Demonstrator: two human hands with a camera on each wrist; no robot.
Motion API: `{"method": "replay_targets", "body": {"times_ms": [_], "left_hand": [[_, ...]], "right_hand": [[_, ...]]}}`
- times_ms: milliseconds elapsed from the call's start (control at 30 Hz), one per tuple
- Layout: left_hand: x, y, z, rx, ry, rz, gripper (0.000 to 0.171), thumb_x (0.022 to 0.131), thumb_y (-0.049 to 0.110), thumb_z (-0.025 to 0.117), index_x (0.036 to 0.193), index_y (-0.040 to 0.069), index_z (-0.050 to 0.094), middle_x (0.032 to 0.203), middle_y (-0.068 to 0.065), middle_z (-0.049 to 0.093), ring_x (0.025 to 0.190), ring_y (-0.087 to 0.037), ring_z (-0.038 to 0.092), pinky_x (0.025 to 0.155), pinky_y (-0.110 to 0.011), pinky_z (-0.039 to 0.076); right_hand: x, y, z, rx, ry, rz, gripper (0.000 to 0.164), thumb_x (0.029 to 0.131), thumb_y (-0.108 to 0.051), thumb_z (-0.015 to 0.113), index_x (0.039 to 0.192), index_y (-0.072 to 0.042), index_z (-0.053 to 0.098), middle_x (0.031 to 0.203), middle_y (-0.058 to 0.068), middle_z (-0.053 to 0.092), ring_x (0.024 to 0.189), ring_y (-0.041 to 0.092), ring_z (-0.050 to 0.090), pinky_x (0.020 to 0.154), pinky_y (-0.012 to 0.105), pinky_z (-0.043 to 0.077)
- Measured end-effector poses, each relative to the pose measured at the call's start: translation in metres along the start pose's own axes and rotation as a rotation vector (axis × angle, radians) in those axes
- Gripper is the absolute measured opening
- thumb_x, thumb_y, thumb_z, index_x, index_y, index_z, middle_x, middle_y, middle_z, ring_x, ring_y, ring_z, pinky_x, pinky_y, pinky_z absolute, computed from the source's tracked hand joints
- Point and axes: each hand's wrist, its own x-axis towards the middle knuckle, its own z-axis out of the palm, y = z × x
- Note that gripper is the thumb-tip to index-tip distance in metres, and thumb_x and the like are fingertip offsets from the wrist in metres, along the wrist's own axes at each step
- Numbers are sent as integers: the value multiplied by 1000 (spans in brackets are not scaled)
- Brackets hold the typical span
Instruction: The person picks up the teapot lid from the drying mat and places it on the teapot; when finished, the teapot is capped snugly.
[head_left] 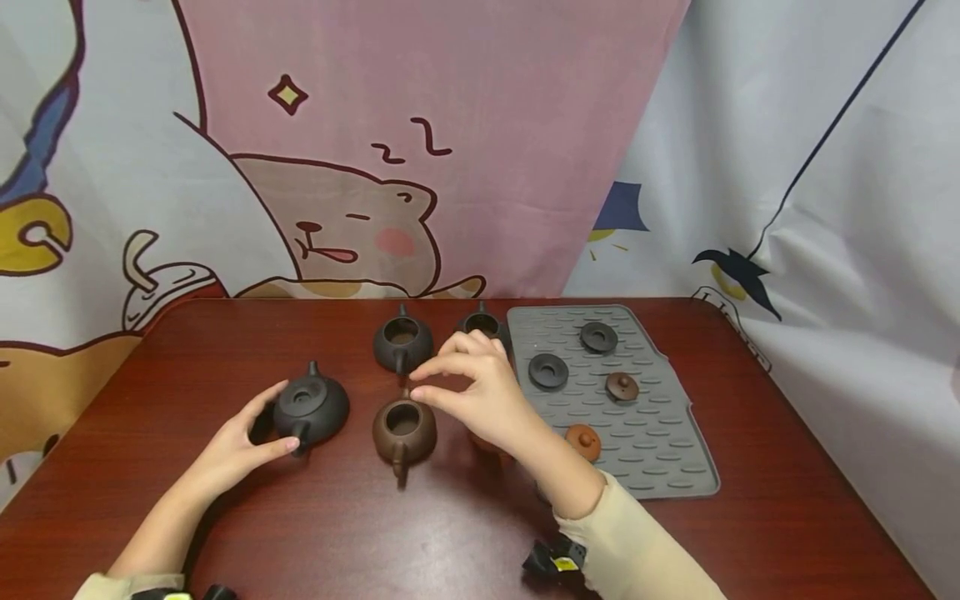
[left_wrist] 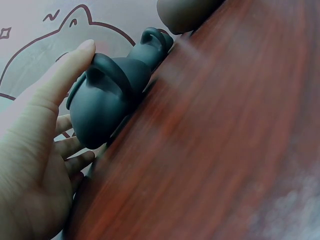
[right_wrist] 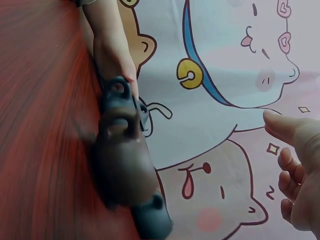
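My left hand (head_left: 243,442) is wrapped around a black teapot (head_left: 322,417) at the left, its thumb by the handle and its fingers along the far side. This teapot has a flat round lid on. In the left wrist view the thumb reaches the looped handle (left_wrist: 111,72). My right hand (head_left: 480,383) hovers just right of a lidless brown teapot (head_left: 423,429), thumb and forefinger apart with nothing between them. Behind it stand two lidless black teapots (head_left: 384,343). Under the right hand, a reddish teapot (head_left: 487,445) is mostly hidden.
On the right, a grey ribbed mat (head_left: 652,467) carries two black lids (head_left: 548,372), a brown lid (head_left: 622,387) and an orange lid (head_left: 583,442). The forearm partly covers the mat's near left corner. A printed curtain (head_left: 510,150) hangs behind the wooden table (head_left: 315,533).
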Motion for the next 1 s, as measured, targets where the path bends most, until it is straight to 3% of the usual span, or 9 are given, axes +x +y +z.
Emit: {"method": "replay_targets", "body": {"times_ms": [367, 667, 1000], "left_hand": [[0, 1, 0, -13, -1, 10, 84, 81, 20, 77, 149, 8, 30, 143, -24, 38, 128, -43, 32, 96, -61, 26], [0, 3, -1, -10, -2, 5, 84, 80, 20, 78, 149, 7, 31, 143, -24, 38, 128, -42, 33, 95, -61, 28], [0, 3, -1, -2, -6, -3, 84, 81, 21, 77, 149, 8, 30, 143, -23, 38, 129, -41, 34, 95, -59, 29]], "right_hand": [[-25, 10, -38, -7, 49, -8, 19, 72, -12, 84, 89, -17, 77, 78, -12, 53, 76, 14, 43, 72, 40, 24], [-48, 22, -71, -69, 67, 36, 25, 68, -6, 84, 91, -15, 77, 83, -10, 56, 80, 16, 45, 80, 44, 26], [-65, 43, -103, -152, 114, 101, 30, 64, 1, 85, 90, -11, 77, 84, -8, 58, 81, 14, 45, 79, 37, 26]]}}
